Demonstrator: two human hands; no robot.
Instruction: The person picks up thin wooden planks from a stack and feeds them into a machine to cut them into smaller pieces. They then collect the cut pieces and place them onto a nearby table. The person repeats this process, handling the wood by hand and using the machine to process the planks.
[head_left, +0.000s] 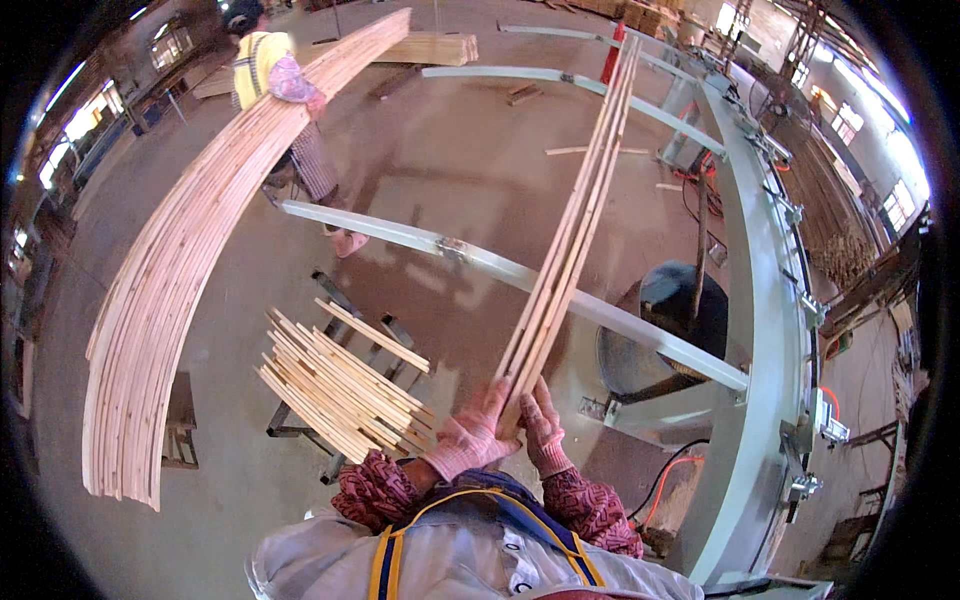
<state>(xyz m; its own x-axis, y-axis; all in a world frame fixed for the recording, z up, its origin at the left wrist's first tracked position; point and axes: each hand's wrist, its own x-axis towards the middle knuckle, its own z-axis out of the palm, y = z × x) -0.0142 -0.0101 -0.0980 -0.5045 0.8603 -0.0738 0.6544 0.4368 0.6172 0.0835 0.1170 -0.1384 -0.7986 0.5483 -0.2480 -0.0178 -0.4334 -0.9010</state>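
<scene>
A few long, narrow wooden strips run away from me in a bundle, lying across the pale green bars of a metal frame. Their near ends are between my hands, close to my body. Pink-gloved, my left hand is closed round the left side of the ends. On the opposite side my right hand, gloved alike, presses its fingers against the strips. Left of my left hand, a pile of short wooden sticks rests on a low dark metal stand.
The frame's near crossbar joins a thick upright rail with clamps on my right. Beneath it stands a dark round bin. A large stack of long boards stretches along the left, where another person touches it.
</scene>
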